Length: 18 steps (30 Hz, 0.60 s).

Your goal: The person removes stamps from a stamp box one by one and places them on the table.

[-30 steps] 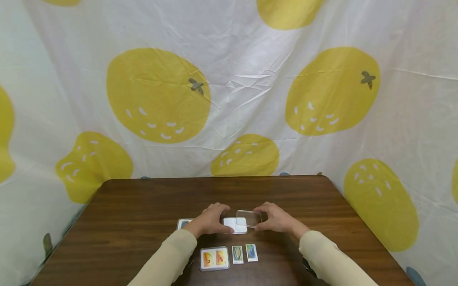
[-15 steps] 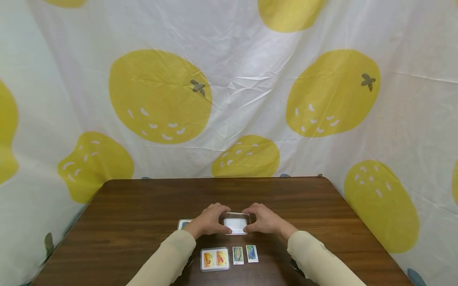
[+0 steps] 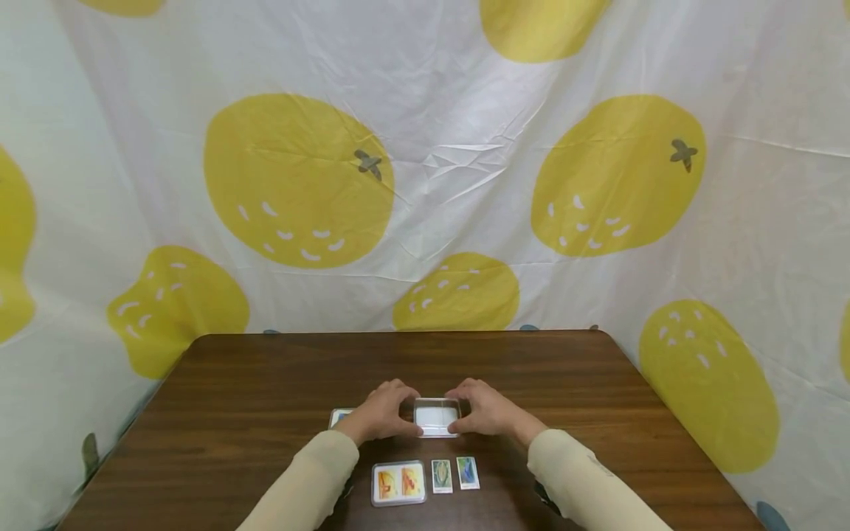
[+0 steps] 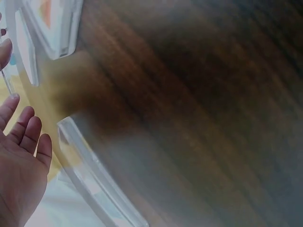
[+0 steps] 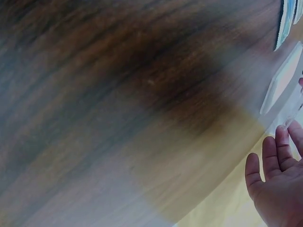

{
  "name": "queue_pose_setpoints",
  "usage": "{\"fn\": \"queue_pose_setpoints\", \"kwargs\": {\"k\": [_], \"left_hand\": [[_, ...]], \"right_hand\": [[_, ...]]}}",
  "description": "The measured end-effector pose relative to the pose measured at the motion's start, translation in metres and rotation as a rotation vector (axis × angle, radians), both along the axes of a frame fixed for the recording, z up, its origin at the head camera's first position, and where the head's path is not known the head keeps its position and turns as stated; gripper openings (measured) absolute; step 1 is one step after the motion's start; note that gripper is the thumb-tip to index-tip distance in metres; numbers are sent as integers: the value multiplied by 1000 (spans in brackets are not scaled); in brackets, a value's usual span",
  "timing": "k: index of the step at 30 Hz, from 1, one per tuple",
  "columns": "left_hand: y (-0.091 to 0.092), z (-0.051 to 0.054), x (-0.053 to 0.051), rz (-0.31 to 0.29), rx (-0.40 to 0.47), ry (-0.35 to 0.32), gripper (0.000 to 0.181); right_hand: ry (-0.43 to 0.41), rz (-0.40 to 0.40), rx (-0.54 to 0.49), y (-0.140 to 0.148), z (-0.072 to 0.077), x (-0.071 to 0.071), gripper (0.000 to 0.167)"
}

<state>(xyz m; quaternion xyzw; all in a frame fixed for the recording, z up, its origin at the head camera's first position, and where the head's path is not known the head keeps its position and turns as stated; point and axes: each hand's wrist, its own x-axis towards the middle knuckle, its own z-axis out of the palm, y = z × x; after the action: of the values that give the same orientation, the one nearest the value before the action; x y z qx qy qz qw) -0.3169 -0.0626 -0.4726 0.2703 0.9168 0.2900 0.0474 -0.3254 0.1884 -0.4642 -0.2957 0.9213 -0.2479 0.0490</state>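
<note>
Clear lid (image 3: pixel 436 417) lies between left hand (image 3: pixel 388 410) and right hand (image 3: pixel 486 409), long axis running left to right; each hand pinches one end, neither plainly nearer. White case base (image 5: pixel 282 80) rests just beneath on the counter (image 3: pixel 299 369).

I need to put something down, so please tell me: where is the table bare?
Bare: the far table, beyond left hand and right hand, up to the cloth; also both sides, outside the sleeves. Crowded: around the clear lid, picture cards and cases.
</note>
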Motion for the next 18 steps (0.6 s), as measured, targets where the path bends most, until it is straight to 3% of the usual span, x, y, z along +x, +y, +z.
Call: {"fn": "queue_pose_setpoints", "kwargs": {"k": [18], "left_hand": [[4,-10,-1,-1,-53,28,57]], "right_hand": [[-7,-10,64,0,-9,-1,57]]}}
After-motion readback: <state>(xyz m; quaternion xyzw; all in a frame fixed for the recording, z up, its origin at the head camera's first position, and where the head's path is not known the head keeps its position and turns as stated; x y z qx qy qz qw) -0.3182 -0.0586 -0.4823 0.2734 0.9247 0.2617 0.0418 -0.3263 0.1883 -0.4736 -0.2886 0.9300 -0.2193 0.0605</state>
